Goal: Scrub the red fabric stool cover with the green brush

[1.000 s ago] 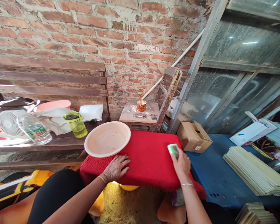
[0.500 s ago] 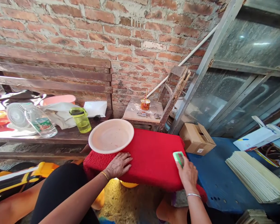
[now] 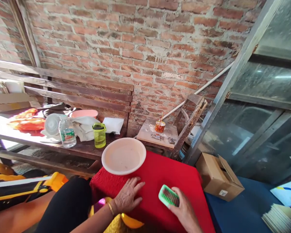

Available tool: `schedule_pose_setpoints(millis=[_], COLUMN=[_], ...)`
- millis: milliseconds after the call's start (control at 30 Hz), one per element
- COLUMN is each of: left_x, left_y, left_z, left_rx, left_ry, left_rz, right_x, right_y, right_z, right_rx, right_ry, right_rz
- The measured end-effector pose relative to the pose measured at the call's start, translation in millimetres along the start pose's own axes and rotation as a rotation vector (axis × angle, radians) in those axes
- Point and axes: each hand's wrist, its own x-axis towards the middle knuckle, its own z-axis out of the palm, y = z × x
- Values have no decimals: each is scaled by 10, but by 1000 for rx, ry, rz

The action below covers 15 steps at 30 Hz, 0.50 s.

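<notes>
Between the thumb and fingers of my right hand (image 3: 184, 207) is a green and white scrub brush (image 3: 169, 196), its dark and green bristles facing up and toward me. It is held over the right part of a red cloth (image 3: 160, 171) that covers a small table. My left hand (image 3: 128, 195) lies flat on the cloth with its fingers spread, just in front of a pale round basin (image 3: 124, 155). The basin stands on the cloth's back left corner, and only a few small specks show inside it.
A wooden bench (image 3: 87, 149) on the left bears a green bottle (image 3: 99, 135), a water bottle (image 3: 68, 132) and a small fan (image 3: 52, 124). Behind the table, a chair (image 3: 145, 131) holds a red cup (image 3: 159, 126) and padlocks. An open cardboard box (image 3: 215, 176) sits at right on a blue surface.
My right hand has moved left and turned the brush, so its bristles now show more. My left hand stays on the cloth, fingers spread wider. The view has shifted left and up.
</notes>
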Motion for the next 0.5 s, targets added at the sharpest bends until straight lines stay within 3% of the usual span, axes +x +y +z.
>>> schedule_pose_setpoints(millis=[100,233,367,500], left_x=[110,357,511,652], left_y=[310,684,839,754], left_z=[73,214,429,561], left_rx=[-63,-78,32,104], left_ry=[-16,-118,-250,-349], left_rz=[141,310,280,241], right_x=[-19,-81,-89,-44], right_y=[-287,-497,-317,97], right_z=[-8,-74,-96,-194], right_rx=[-30,-67,-77,-77], right_ry=[-155,-184,-171,-168], right_rz=[-37,-74,-81,-77])
